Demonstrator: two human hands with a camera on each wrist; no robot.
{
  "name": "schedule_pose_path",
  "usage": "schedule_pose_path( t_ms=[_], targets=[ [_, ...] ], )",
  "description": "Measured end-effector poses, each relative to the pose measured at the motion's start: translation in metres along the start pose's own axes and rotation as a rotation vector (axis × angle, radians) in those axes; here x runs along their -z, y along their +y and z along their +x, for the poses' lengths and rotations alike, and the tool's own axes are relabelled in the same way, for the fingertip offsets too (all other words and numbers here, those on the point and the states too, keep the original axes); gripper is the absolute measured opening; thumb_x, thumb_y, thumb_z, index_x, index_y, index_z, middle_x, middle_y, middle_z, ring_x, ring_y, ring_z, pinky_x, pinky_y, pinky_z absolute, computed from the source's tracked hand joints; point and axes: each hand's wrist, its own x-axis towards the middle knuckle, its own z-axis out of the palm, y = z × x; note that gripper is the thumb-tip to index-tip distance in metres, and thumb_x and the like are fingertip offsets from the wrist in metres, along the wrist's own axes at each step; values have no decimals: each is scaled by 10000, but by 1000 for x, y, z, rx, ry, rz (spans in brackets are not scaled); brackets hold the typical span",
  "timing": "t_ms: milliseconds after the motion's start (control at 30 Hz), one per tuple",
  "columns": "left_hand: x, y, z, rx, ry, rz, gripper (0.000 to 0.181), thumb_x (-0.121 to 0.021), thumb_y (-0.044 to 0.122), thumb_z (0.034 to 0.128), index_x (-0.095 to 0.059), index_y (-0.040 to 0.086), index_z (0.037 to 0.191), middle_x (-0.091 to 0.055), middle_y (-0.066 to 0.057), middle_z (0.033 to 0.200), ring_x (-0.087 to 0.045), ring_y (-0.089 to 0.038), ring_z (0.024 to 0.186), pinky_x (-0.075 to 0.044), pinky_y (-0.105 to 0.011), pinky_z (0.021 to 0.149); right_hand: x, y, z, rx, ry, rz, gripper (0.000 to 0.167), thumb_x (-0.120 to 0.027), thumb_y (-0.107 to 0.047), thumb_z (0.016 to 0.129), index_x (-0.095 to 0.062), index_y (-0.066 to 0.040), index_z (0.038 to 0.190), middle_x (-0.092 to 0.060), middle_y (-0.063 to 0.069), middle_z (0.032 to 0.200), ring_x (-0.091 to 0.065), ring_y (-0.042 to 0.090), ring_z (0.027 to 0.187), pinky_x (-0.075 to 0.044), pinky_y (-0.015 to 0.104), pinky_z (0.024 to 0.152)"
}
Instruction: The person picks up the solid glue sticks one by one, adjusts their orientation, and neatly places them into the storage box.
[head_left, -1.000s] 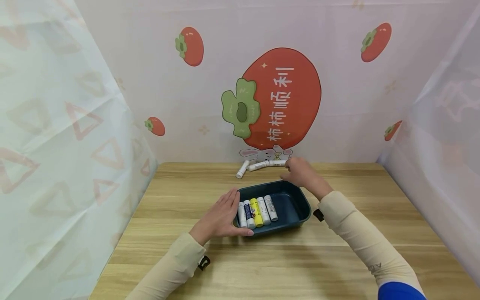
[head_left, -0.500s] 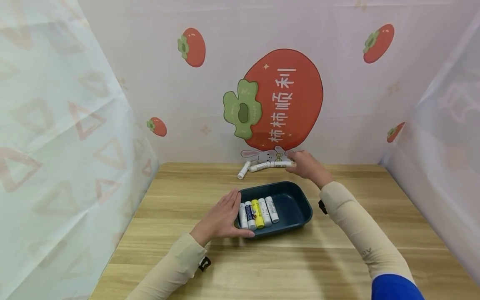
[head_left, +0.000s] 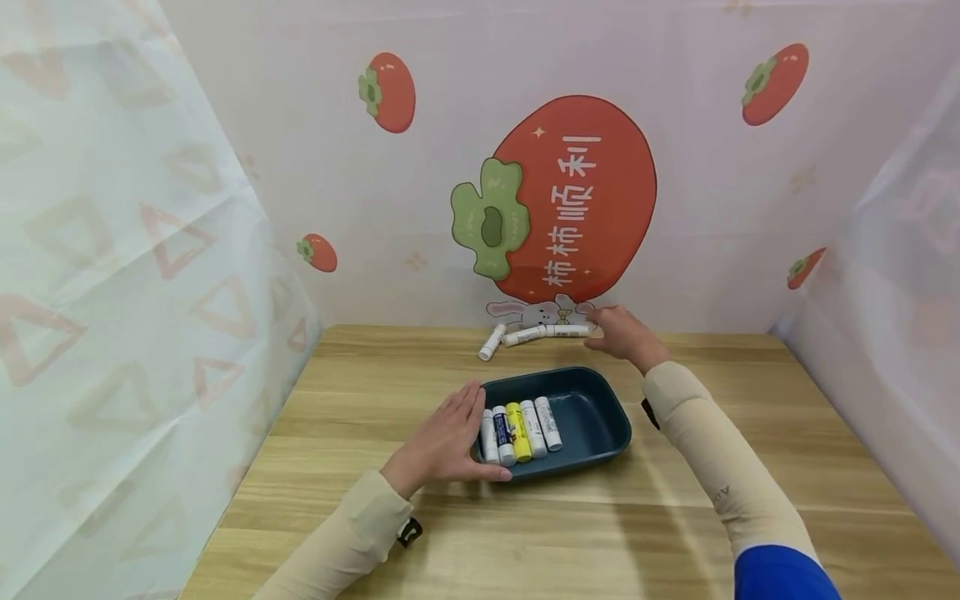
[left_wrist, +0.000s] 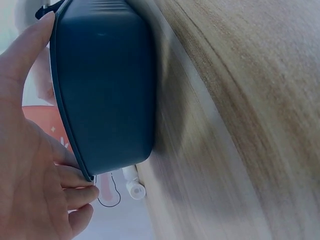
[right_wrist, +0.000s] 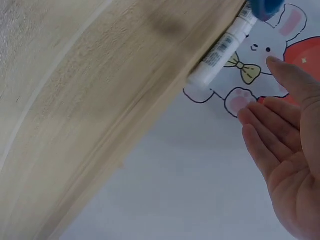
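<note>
Pale printed sheeting (head_left: 712,167) is hanging behind a wooden bench (head_left: 375,375), and on that bench the dark teal tray (head_left: 592,417) is sitting near the middle. Five tubes (head_left: 518,432) are lying side by side in its left half: white, navy-and-white, yellow, then two more whites. My left hand (head_left: 442,437), look, is spreading open across the tray's left end, thumb along the near rim, fingers at the far one. Out at the back edge, three white tubes (head_left: 525,335) are lying, one slanting, two running nearly end to end. And my right hand (head_left: 626,336) is hovering just beside the rightmost tube (head_left: 567,331), fingers loose, empty! Beyond, a printed rabbit (head_left: 538,313) is peeking out beneath a big red fruit (head_left: 611,204).
</note>
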Motion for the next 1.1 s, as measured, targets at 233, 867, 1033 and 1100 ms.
schedule_pose_path(
  t_ms=[233, 867, 1033, 1100],
  targets=[
    [0, 0, -1, 5, -3, 6, 1366, -532, 955, 793, -152, -12, 1680, -90, -176, 1785, -125, -315, 1670, -212, -482, 1348, -6, 12, 10, 22, -33, -44, 559, -809, -219, 951, -631, 59, 1403, -684, 271, 1376, -667, 428, 1254, -545, 570, 1087],
    [0, 0, -1, 2, -4, 32, 1355, -520, 956, 797, -159, -6, 1681, -118, -189, 1782, -137, -315, 1668, -231, -479, 1341, -29, 23, 42, 17, -113, -113, 551, -823, -211, 938, -638, 34, 1396, -696, 222, 1335, -663, 373, 1165, -559, 555, 1074],
    [2, 1, 0, 3, -8, 31, 1351, -532, 949, 798, -157, 0, 1683, -112, -185, 1783, -129, -311, 1669, -226, -470, 1343, -34, 25, 49, 18, -115, -167, 508, -842, -211, 922, -665, 24, 1336, -707, 202, 1251, -653, 347, 1072, -587, 531, 1034],
    [3, 2, 0, 6, -8, 25, 1355, -538, 950, 793, -160, 1, 1683, -109, -186, 1783, -126, -309, 1670, -228, -469, 1344, -37, 26, 52, 28, -119, -202, 477, -846, -215, 918, -678, 14, 1302, -706, 191, 1215, -651, 331, 1031, -601, 515, 1011]
  ],
)
